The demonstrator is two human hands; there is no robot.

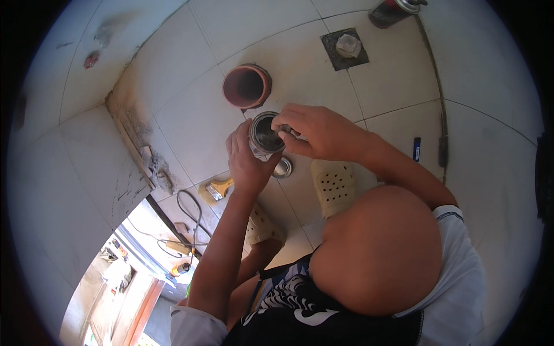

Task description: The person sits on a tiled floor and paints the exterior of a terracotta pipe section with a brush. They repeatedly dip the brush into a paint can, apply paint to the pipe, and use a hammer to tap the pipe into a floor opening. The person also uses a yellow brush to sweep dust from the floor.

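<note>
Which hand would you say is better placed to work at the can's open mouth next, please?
Probably the right hand: it curls in at the rim of the can, over the mouth, while the left hand is wrapped around the can's side, seemingly supporting it.

Floor [288, 46]: pale tiles, grid of dark joints. Can [262, 131]: silver rim, dark inside. Pipe [266, 86]: rust-red. Brush [219, 188]: yellow handle. Shoes [335, 180]: cream, dotted with dark holes. Shirt [369, 328]: black, white swirls, white sleeves. Floor's right edge: blue stick [416, 149]; same edge, far end: red-and-black spray can [390, 12].
</note>
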